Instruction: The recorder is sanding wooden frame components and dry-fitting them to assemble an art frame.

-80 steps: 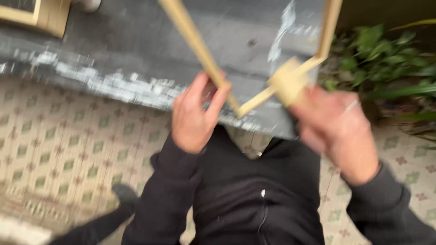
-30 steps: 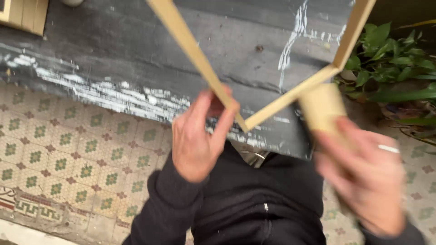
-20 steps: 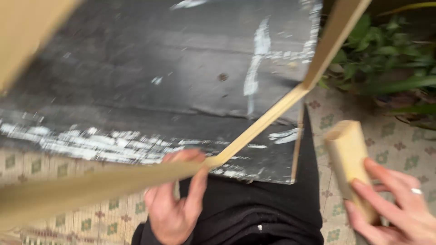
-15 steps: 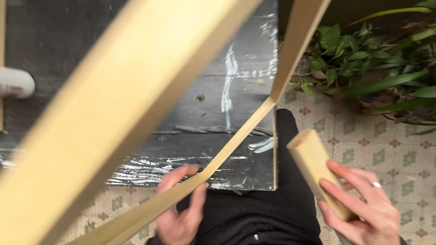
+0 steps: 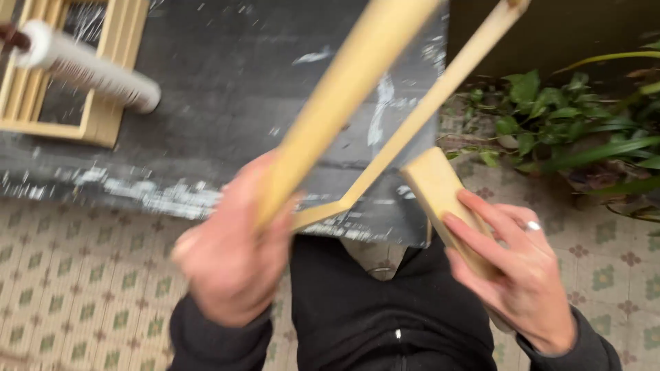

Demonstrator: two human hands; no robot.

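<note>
Your left hand [image 5: 230,254] grips the wooden frame [image 5: 344,89]; your right hand [image 5: 515,275] clasps the block [image 5: 436,189] just right of its slanting rail.

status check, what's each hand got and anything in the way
Left hand grip shut on wooden frame. Right hand grip shut on sanding block, beside the frame. Nothing between them.

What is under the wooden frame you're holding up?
Under the wooden frame lies a dark board streaked with white paint. The left hand grips the frame's corner, hiding part of the board's near edge. What is beneath the board cannot be seen.
</note>
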